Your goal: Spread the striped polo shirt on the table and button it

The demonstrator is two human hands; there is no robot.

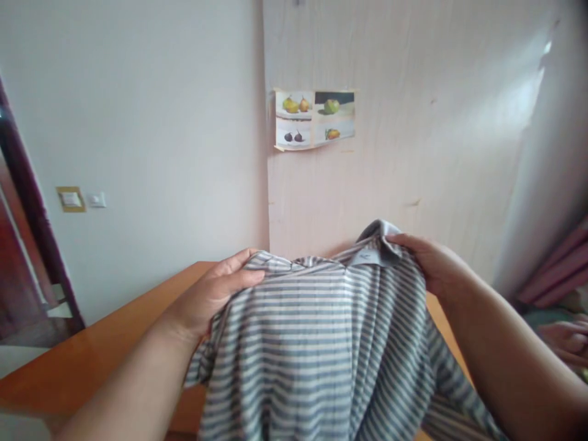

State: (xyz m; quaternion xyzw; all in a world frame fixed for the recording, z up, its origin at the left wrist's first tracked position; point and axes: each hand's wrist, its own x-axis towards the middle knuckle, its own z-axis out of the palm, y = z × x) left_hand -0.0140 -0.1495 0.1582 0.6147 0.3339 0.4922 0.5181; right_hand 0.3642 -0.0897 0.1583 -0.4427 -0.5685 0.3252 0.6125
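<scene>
A grey-and-white striped shirt (303, 343) hangs between my two hands, held up by its upper edge above the table. My left hand (220, 285) is closed on the top edge at the left, thumb on the near side of the cloth. At the collar on the right, my right hand (422, 260) grips the shirt with its thumb on top; its other fingers are mostly hidden behind the fabric. A pale label (366, 257) shows inside the collar. One sleeve (459, 373) hangs down at the right, and the shirt's lower part runs out of view.
An orange-brown table (133, 324) lies beneath the shirt. Ahead stands a wall with a sheet of fruit pictures (315, 119) taped up. Wall switches (71, 199) and a dark door frame (37, 190) are at the left. Pink fabric (558, 266) lies at the right.
</scene>
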